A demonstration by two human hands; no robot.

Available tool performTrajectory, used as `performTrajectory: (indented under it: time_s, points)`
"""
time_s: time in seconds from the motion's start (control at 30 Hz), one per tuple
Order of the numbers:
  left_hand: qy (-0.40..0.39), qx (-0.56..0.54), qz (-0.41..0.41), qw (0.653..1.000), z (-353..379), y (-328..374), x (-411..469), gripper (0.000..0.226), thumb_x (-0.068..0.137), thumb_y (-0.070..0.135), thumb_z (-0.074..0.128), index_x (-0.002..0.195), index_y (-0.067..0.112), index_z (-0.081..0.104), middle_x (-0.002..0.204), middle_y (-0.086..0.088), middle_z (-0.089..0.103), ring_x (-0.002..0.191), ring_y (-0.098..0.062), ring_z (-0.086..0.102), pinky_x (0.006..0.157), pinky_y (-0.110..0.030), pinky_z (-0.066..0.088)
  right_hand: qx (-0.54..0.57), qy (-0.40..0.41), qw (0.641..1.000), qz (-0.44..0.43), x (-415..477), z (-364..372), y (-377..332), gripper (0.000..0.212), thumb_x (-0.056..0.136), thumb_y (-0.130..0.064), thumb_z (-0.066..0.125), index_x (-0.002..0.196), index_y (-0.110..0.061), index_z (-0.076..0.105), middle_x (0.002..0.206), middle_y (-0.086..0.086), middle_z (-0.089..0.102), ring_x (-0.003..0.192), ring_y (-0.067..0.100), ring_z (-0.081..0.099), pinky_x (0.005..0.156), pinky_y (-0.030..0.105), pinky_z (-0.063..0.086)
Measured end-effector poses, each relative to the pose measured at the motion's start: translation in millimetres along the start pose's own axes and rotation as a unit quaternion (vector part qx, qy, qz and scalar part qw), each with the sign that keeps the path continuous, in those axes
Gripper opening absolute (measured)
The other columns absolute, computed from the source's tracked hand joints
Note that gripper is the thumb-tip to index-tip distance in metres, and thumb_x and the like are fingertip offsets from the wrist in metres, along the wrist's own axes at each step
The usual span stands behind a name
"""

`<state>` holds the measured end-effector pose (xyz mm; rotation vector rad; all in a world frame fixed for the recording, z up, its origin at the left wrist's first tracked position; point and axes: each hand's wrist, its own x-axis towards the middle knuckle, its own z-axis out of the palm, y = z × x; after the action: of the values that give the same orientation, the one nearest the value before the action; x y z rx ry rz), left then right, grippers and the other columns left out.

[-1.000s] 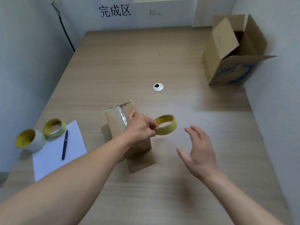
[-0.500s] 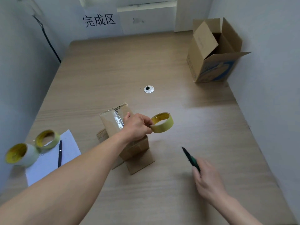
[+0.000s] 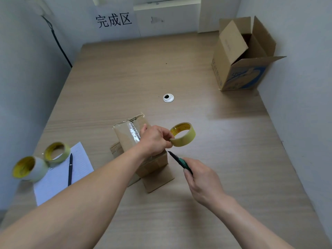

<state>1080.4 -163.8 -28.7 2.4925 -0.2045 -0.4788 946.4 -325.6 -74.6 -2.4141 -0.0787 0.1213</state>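
In right hand (image 3: pixel 203 182), cutter (image 3: pixel 179 159) toward tape (image 3: pixel 186 140)

Head camera (wide-angle, close) looks forward and down over table (image 3: pixel 125 78).

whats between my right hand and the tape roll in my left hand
In the head view, only the green cutter that the right hand holds: its dark tip points at the tape roll pinched by the left hand, not touching it.

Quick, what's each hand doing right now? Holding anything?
The left hand is closed, pinching the tape roll.
The right hand is closed, gripping the green cutter.
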Motion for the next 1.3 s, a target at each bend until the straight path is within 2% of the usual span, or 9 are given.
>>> performTrajectory:
  time_s: [0.23,0.43,0.57,0.73,0.83,0.93,1.1,1.2,1.3]
  points:
    - [0.005,-0.02,0.001,1.0,0,0,-1,0.018,0.076,0.017,0.078,0.072,0.032,0.069,0.057,0.02,0.059,0.069,0.007,0.053,0.118,-0.048,0.003,-0.046,-0.013,0.999,-0.013,9,6,6,0.028,0.098,-0.028,0.047,0.123,-0.025,0.057,0.105,-0.004,0.062,0.092,0.025,0.059,0.068,0.042,0.049]
    - [0.008,-0.033,-0.008,0.999,0,0,-2,0.018,0.076,0.016,0.078,0.074,0.032,0.069,0.053,0.023,0.057,0.069,0.008,0.053,0.12,-0.045,-0.001,-0.137,-0.029,0.985,0.101,-3,4,49,0.022,0.1,-0.032,0.042,0.12,-0.03,0.051,0.106,-0.001,0.054,0.097,0.031,0.059,0.066,0.038,0.048]
    - [0.009,-0.026,-0.008,1.0,2,1,-1,0.015,0.077,0.019,0.076,0.076,0.032,0.07,0.064,0.016,0.064,0.079,0.001,0.059,0.119,-0.042,-0.007,-0.236,-0.02,0.963,0.132,-20,-10,84,0.033,0.084,-0.033,0.065,0.114,-0.022,0.062,0.104,0.004,0.058,0.098,0.033,0.057,0.073,0.039,0.048]
    - [0.01,-0.015,0.007,1.0,4,5,1,0.015,0.079,0.021,0.074,0.078,0.035,0.071,0.065,0.018,0.063,0.088,-0.002,0.061,0.117,-0.042,-0.008,-0.143,0.19,0.961,-0.142,29,-39,16,0.052,0.075,-0.029,0.072,0.124,-0.011,0.065,0.118,0.008,0.062,0.112,0.029,0.053,0.093,0.046,0.04]
    - [0.009,-0.01,0.02,1.0,3,4,1,0.015,0.081,0.022,0.072,0.085,0.036,0.07,0.068,0.019,0.063,0.092,-0.002,0.061,0.116,-0.043,-0.008,-0.179,0.132,0.958,-0.179,70,-44,-17,0.042,0.078,-0.033,0.072,0.117,-0.019,0.065,0.107,0.001,0.068,0.108,0.028,0.059,0.1,0.049,0.036]
    - [0.013,-0.007,0.024,1.0,4,-1,-1,0.025,0.081,0.017,0.068,0.103,0.029,0.069,0.066,0.017,0.067,0.092,-0.002,0.062,0.116,-0.042,-0.006,-0.209,-0.02,0.97,-0.124,94,-41,-23,0.03,0.091,-0.04,0.058,0.118,-0.028,0.057,0.099,-0.004,0.071,0.099,0.025,0.063,0.104,0.042,0.03]
    - [0.018,0.049,0.049,0.997,6,-9,-9,0.035,0.081,0.018,0.062,0.115,0.024,0.055,0.078,0.015,0.067,0.104,-0.009,0.052,0.12,-0.046,-0.001,-0.152,-0.11,0.981,-0.056,112,-41,-27,0.04,0.091,-0.041,0.056,0.13,-0.035,0.051,0.107,-0.002,0.071,0.099,0.028,0.062,0.073,0.035,0.046]
    - [0.01,0.115,0.097,0.989,11,-16,-15,0.034,0.076,0.025,0.06,0.106,0.024,0.045,0.084,0.014,0.06,0.105,-0.013,0.047,0.12,-0.048,-0.001,-0.16,-0.154,0.974,-0.042,118,-32,-29,0.03,0.088,-0.029,0.052,0.117,-0.038,0.052,0.103,-0.01,0.068,0.096,0.025,0.06,0.07,0.032,0.041]
    - [0.023,0.139,0.127,0.982,12,-20,-16,0.036,0.075,0.03,0.063,0.097,0.025,0.035,0.088,0.011,0.049,0.101,-0.015,0.045,0.119,-0.048,-0.002,-0.135,-0.162,0.977,-0.019,124,-27,-34,0.023,0.083,-0.02,0.052,0.092,-0.041,0.053,0.078,-0.021,0.054,0.083,0.016,0.051,0.066,0.028,0.035]
